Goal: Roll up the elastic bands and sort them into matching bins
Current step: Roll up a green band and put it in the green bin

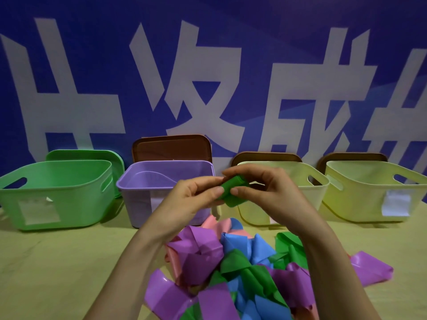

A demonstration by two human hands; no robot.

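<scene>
Green elastic band [231,194], rolled into a compact wad, is held above the desk [57,262] by a person's two hands, in front of the purple bin [138,204] and the first pale yellow bin [312,197]. The left hand [191,199] pinches the roll from its left side, thumb on the near face and fingers curled behind. The right hand [265,188] pinches it from the other side, its thumb pressed to the near face and its fingers arched over the top. Beneath the forearms, a loose pile of bands [208,257] in purple, green, blue and pink lies spread on the desk. Four open bins stand in a row along the far side: the green bin [69,185] at left, then the purple one, then the first pale yellow one, and the second pale yellow bin [365,195] at right. White labels show on the fronts of the bins. Behind them a green lid [87,154] and three brown lids [171,147] lean upright against a blue backdrop [265,31] printed with large white characters.
</scene>
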